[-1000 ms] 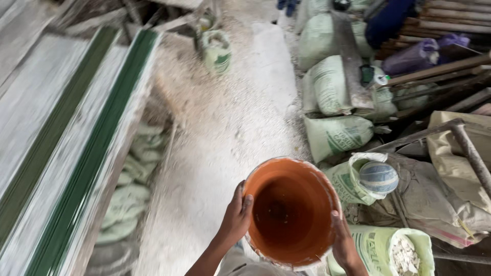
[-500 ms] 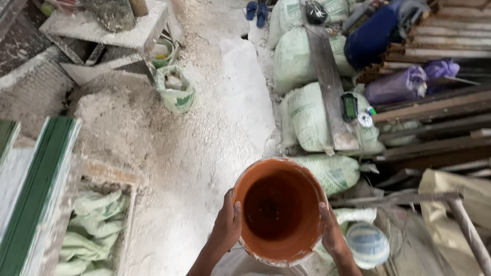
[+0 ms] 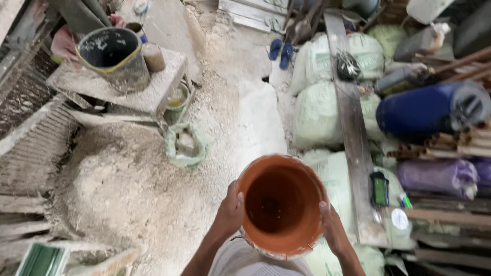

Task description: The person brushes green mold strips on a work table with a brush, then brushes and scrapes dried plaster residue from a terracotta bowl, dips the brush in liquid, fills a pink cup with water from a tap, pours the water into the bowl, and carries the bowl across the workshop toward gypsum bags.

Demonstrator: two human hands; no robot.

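Note:
An empty orange bucket (image 3: 280, 204) is carried in front of me, its mouth facing up and its inside stained dark. My left hand (image 3: 230, 210) grips its left side with the thumb on the rim. On the opposite side my right hand (image 3: 331, 224) clasps the wall, thumb at the rim too. Below the bucket lies a dusty floor covered in pale sawdust (image 3: 120, 186).
Pale green sacks (image 3: 318, 115) are stacked to the right, with a long plank (image 3: 350, 117) over them. An open sack (image 3: 185, 145) sits on the floor ahead. A dark bucket (image 3: 111, 56) stands on a low stone table (image 3: 158, 87). Blue sandals (image 3: 281, 52) lie further ahead. A blue drum (image 3: 424, 107) lies at right.
The view has moved forward along the sawdust floor; the green boards have slid out at lower left and the stone table has come near. Both hands keep their grip on the orange bucket.

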